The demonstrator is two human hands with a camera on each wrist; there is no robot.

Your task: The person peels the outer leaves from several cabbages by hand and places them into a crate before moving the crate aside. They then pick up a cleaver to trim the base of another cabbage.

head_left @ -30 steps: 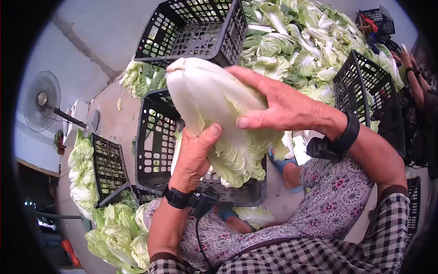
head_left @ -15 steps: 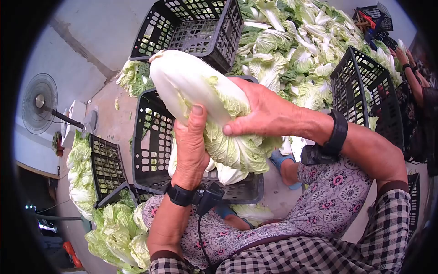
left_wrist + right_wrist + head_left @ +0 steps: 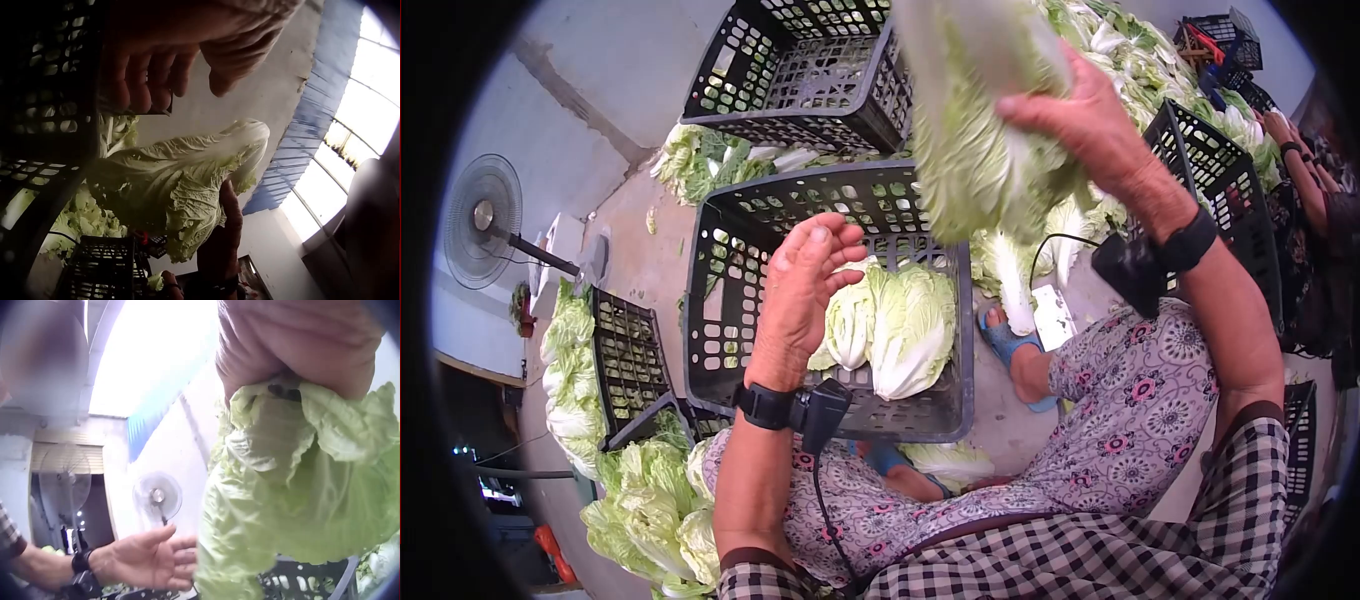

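In the head view my right hand (image 3: 1100, 135) grips a napa cabbage (image 3: 1000, 150), raised at the upper middle with its leafy end hanging down and its upper part blurred. The right wrist view has the hand (image 3: 300, 344) over the cabbage's pale green leaves (image 3: 250, 487). My left hand (image 3: 795, 290) holds nothing, its fingers loosely bent above the near black crate (image 3: 890, 430). Inside that crate lie napa cabbages (image 3: 912, 330), side by side. From the left wrist, the raised cabbage (image 3: 175, 181) shows beyond the left fingers (image 3: 137, 87).
Behind stands another black crate (image 3: 810, 80). A large heap of cabbage leaves (image 3: 1115, 45) spreads at the back right, beside a further crate (image 3: 1230, 190). Trimmed cabbages (image 3: 640, 500) lie at the left. A fan (image 3: 485, 215) stands far left, and another person's hands (image 3: 1280, 130) show far right.
The left hand has let go of the napa cabbage. The right hand has carried it up and to the right, away from over the near crate, so the cabbages inside now show.
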